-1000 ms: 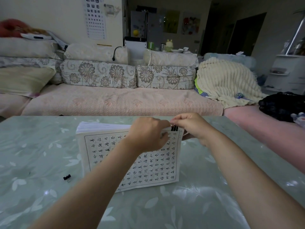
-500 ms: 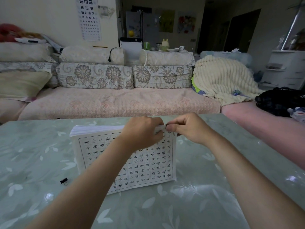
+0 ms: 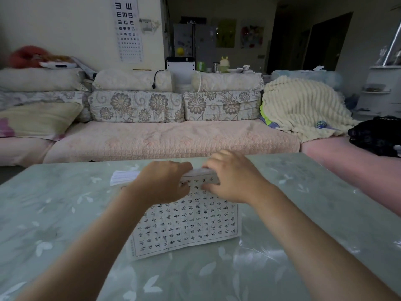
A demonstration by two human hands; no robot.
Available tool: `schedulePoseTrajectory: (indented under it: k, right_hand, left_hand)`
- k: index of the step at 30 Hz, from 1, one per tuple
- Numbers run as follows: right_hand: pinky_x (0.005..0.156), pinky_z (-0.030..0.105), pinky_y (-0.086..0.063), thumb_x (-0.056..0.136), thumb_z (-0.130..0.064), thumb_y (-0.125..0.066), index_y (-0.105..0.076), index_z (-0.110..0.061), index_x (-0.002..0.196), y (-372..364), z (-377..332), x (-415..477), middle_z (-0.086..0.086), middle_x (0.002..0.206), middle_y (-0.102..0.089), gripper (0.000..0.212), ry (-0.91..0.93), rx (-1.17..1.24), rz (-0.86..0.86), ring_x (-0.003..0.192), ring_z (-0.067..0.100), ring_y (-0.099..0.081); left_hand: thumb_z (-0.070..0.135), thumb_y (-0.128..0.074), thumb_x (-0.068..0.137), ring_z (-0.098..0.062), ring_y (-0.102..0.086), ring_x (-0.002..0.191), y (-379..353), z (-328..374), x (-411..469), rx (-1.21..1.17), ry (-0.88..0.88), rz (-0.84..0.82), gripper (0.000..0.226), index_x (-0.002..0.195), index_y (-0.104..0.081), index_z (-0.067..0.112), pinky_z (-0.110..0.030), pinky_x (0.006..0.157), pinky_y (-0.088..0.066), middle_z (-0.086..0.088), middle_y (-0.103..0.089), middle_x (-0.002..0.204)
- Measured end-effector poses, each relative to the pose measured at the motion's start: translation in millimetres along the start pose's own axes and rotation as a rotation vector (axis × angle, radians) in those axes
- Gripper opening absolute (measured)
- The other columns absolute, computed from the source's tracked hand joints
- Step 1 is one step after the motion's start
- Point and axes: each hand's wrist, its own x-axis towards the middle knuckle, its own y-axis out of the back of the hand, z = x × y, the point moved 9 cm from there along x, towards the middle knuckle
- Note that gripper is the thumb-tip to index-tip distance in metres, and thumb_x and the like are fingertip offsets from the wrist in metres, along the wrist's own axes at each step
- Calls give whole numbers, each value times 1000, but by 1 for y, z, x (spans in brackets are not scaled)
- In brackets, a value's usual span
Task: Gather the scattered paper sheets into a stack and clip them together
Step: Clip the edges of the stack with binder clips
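The paper stack [image 3: 186,227] is lying on the green table [image 3: 314,213], in the middle and a little toward the near side, and its sheets are already sitting together in one thick pile with the edges mostly even; only at the far left corner some sheets are sticking out a bit. So the gathering part is looking finished, in my judgement. Both hands are working at the far edge of the pile. The left hand [image 3: 161,184] is curling over that edge and pressing on it, with the thumb lying on the top sheet. The right hand [image 3: 233,180] is just beside it, with the fingers [image 3: 213,159] reaching over the far edge and the thumb on the printed side, so it is pinching the edge of the pile. I cannot tell if a clip is sitting under these fingers, because the hands are hiding that place; for this reason I am judging the clipping as the step in hand, not as done. The top sheet is carrying a grid of handwritten-style Chinese characters inside a thin frame, too small for me to read with confidence. On the far wall an eye chart [image 3: 128,29] is hanging, with rows of the letter E turning in different directions
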Motion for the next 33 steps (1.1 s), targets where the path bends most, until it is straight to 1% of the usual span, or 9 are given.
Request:
schedulePoseTrajectory:
  k: [3,5,11,15,18,22,25,28,33]
  right_hand:
    - [68,28,-38,93,-42,-61,-58,-25,109,-6,-13,7,-10,94,-63,24,-17,107,-66,87,14,-60]
    - [60,26,-35,95,-41,-60,-56,-25,104,-9,-7,7,-12,84,-57,19,-71,143,-138,77,12,-56]
    - [94,38,-45,92,-32,-50,-52,-21,113,-7,-40,16,-7,101,-55,24,-10,22,-48,95,14,-51]
    - [76,34,-42,100,-40,-47,-48,-23,116,-16,-89,29,-8,107,-62,24,119,92,-6,95,15,-60]
    - [74,35,-41,102,-37,-46,-51,-22,117,-19,-88,35,-7,104,-64,22,83,103,4,91,17,-60]
    - [68,32,-35,99,-33,-45,-41,-23,94,-19,-87,35,-8,79,-52,11,43,48,10,73,16,-50]
    - [68,31,-33,87,-29,-39,-39,-21,87,-17,-101,39,-6,79,-44,8,27,15,59,73,16,-43]
    - [73,34,-40,90,-35,-38,-48,-20,98,-23,-129,47,-4,89,-51,20,68,16,71,80,17,-48]
    - [71,36,-43,100,-33,-41,-49,-20,104,-27,-147,56,-4,95,-59,16,137,48,82,86,20,-56]
  left_hand:
    - [46,-53,88,-13,-58,68,3,-10,-12,12,10,-28,27,108,-55,27,-26,59,-48,9,-65,83]
    - [54,-57,87,-10,-55,73,4,-34,-26,15,84,-130,29,106,-53,32,-25,62,-41,12,-65,88]
    - [56,-60,86,-13,-55,72,11,-61,-53,-10,174,-46,31,103,-58,30,-28,59,-36,10,-65,84]
    - [58,-66,80,-8,-52,68,18,-62,-58,-43,188,23,29,97,-59,35,-17,51,-27,12,-65,77]
    - [52,-68,78,-4,-55,64,21,-83,-77,-182,305,16,23,91,-59,36,-16,51,-35,15,-63,72]
    - [27,-69,85,-7,-63,70,3,-112,-112,-776,546,208,10,89,-61,30,-27,63,-54,11,-67,80]
    - [17,-52,97,-12,-56,67,-21,-98,-123,-1045,667,311,9,97,-49,25,-36,64,-51,3,-59,82]
    - [8,-37,99,-9,-44,62,-21,-79,-121,-1065,595,413,13,100,-42,20,-38,60,-43,0,-49,78]
    - [15,-32,101,-13,-58,78,-11,-75,-119,-1034,455,372,11,103,-42,19,-33,71,-49,-2,-59,88]
